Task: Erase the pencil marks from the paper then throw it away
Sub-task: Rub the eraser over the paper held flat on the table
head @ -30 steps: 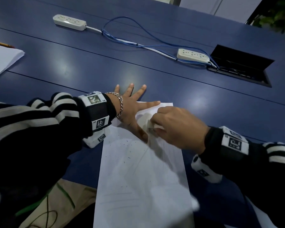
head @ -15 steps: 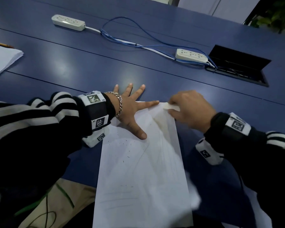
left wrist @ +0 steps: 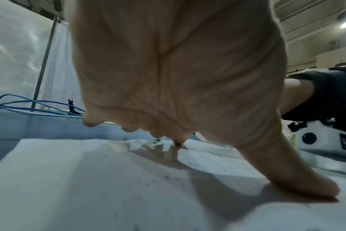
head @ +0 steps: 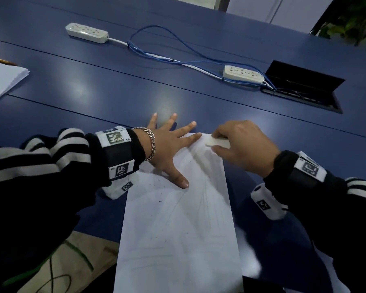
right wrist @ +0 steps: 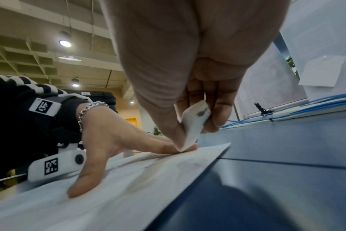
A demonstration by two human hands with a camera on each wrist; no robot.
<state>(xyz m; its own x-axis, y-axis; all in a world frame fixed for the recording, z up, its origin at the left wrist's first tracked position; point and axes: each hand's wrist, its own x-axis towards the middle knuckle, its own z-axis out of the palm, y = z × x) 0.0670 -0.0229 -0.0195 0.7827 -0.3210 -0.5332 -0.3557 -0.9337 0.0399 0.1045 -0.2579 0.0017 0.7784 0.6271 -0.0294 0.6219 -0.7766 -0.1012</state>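
A white sheet of paper (head: 178,229) with faint pencil lines and dark eraser crumbs lies on the blue table (head: 114,92), reaching past the near edge. My left hand (head: 169,142) lies flat with fingers spread, pressing the sheet's far left corner; its thumb (left wrist: 298,176) presses the paper (left wrist: 89,187). My right hand (head: 241,146) pinches a white eraser (head: 219,142) at the sheet's far right corner. In the right wrist view the eraser (right wrist: 196,125), smudged grey, sits between thumb and fingers with its tip touching the paper (right wrist: 128,179) beside the left hand (right wrist: 117,140).
Two white power strips (head: 87,32) (head: 243,74) joined by blue cables (head: 178,58) lie farther back. An open cable hatch (head: 304,87) sits at the right. A paper stack (head: 2,81) with a pencil (head: 2,60) lies at far left. More paper (head: 325,278) lies lower right.
My right hand carried the eraser from the middle of the sheet, near the left thumb, up to the far right corner. The left hand has stayed pressed in place.
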